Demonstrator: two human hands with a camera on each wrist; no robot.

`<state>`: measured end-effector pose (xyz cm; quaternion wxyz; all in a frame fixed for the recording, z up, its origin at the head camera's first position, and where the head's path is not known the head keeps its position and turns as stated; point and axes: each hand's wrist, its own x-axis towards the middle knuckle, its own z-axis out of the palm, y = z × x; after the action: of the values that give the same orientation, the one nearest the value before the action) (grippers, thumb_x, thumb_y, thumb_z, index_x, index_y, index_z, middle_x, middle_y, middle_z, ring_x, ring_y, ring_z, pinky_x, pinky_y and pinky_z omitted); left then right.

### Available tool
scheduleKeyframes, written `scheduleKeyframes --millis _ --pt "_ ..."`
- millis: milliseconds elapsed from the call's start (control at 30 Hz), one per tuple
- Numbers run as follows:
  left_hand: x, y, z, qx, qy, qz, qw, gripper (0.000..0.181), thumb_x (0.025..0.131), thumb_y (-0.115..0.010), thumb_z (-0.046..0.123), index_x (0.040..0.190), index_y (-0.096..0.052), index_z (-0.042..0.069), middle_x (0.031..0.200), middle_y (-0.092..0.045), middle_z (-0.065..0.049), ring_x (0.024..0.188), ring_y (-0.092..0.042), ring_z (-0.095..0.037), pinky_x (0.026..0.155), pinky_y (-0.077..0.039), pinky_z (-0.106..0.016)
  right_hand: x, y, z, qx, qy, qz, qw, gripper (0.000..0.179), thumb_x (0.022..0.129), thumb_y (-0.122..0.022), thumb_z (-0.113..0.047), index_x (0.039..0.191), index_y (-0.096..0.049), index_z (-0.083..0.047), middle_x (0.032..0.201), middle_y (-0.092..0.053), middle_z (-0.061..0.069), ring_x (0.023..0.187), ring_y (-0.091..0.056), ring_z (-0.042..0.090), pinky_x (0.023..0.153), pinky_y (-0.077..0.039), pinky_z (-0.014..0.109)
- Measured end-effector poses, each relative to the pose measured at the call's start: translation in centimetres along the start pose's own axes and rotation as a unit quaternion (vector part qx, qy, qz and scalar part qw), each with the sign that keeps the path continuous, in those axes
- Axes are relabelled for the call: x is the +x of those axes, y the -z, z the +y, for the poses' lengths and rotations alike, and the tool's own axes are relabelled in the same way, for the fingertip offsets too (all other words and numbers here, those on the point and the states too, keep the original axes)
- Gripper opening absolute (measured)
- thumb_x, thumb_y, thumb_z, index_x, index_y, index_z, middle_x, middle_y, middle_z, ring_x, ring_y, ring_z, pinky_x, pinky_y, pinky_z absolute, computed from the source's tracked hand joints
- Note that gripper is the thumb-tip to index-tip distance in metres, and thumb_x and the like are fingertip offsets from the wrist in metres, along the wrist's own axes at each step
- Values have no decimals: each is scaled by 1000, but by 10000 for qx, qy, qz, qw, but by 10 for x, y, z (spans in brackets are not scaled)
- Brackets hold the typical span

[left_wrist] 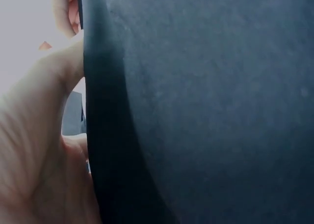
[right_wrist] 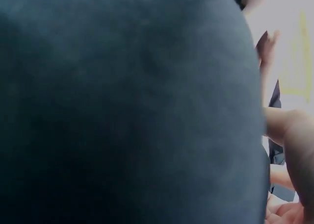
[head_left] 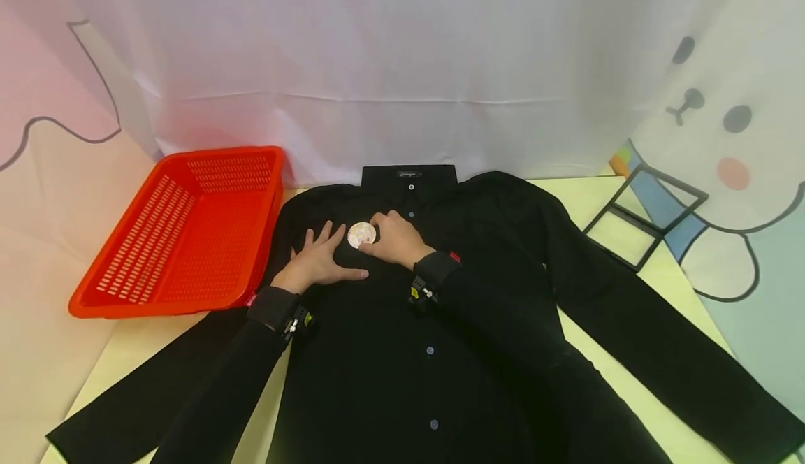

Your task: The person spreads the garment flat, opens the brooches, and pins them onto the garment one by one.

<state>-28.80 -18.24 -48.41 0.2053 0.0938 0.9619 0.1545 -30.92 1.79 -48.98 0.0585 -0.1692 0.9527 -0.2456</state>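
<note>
A black button-up shirt (head_left: pixel 377 324) lies spread face up, its collar at the far side. On its chest, left of the button line, is a small round whitish disc (head_left: pixel 360 234) with a faint pinkish pattern. My right hand (head_left: pixel 400 241) holds the disc's right edge between thumb and curled fingers. Just left of it, my left hand (head_left: pixel 316 263) rests on the shirt with fingers spread and thumb pointing toward the disc. Dark cloth fills most of both wrist views, leaving only part of the left hand (left_wrist: pixel 39 116) and the right hand (right_wrist: pixel 299 150) visible at the edges.
A red plastic basket (head_left: pixel 277 219) stands at the left, beside the shirt's shoulder. At the right, a dark open frame (head_left: pixel 640 221) stands past the shirt's sleeve. White cloth (head_left: pixel 402 66) hangs behind the pale yellow table (head_left: pixel 581 195).
</note>
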Motion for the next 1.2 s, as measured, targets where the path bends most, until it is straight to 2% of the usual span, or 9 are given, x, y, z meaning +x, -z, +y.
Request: scheduleKeyframes --millis 133,267,333,400,500,567,733,933,1200 --pt "-1 -2 -2 183 -29 73 9998 120 79 -72 72 167 -8 21 174 4 -14 156 7 -53 114 0 -81 1 0 -1 -289 107 -64 9995 67 95 -71 -45 146 -55 -5 130 -61 17 109 -63 27 92 -56 41" --pt "-10 -6 0 674 -16 485 9965 114 81 -67 75 166 -20 16 172 -7 -21 156 0 -54 117 0 -79 -2 6 0 247 234 -231 9992 67 98 -67 -41 150 -50 -2 132 -60 18 116 -60 30 96 -54 42" --pt "-19 -9 4 936 39 705 9931 111 82 -65 76 164 -26 12 171 -12 -25 156 -2 -53 119 1 -76 -11 12 2 511 325 -177 9980 63 99 -67 -38 149 -50 -4 132 -59 18 118 -58 31 97 -53 43" --pt "-30 -14 9 1080 52 785 9910 112 83 -64 77 163 -28 7 169 -13 -28 156 -3 -52 121 1 -74 -25 18 8 433 393 39 9983 61 99 -66 -37 149 -51 -7 135 -56 19 124 -55 33 102 -50 47" --pt "-43 -20 19 1059 -134 679 9920 117 82 -65 77 162 -25 2 169 -10 -30 157 -3 -51 123 -1 -71 -55 31 25 -215 276 368 9987 70 96 -68 -45 153 -46 -11 151 -44 22 141 -41 41 114 -39 59" --pt "-48 -24 25 1013 -305 581 9927 121 80 -67 77 162 -23 0 169 -8 -29 157 -2 -51 123 -2 -71 -73 42 41 -629 10 393 9972 83 93 -69 -54 159 -38 -12 161 -31 24 151 -24 47 119 -25 68" --pt "-46 -31 24 860 -382 292 9951 135 72 -72 81 164 -15 0 170 -1 -28 157 2 -50 121 3 -73 -93 67 92 -943 -901 -186 9913 116 85 -67 -72 167 -10 -13 171 4 26 153 10 58 113 1 83" --pt "-28 -42 18 689 -169 -329 9969 155 60 -74 89 165 6 8 170 21 -19 157 14 -45 117 8 -77 -101 85 136 -751 -1779 -1110 9749 125 82 -58 -84 167 3 -15 168 20 27 146 16 68 107 -1 88" --pt "-24 -44 33 804 -133 -465 9956 158 58 -74 90 164 14 12 168 28 -14 157 21 -41 117 10 -76 -108 108 153 -753 -1938 -1536 9660 127 83 -57 -84 166 8 -13 165 25 31 140 20 72 105 -9 89"
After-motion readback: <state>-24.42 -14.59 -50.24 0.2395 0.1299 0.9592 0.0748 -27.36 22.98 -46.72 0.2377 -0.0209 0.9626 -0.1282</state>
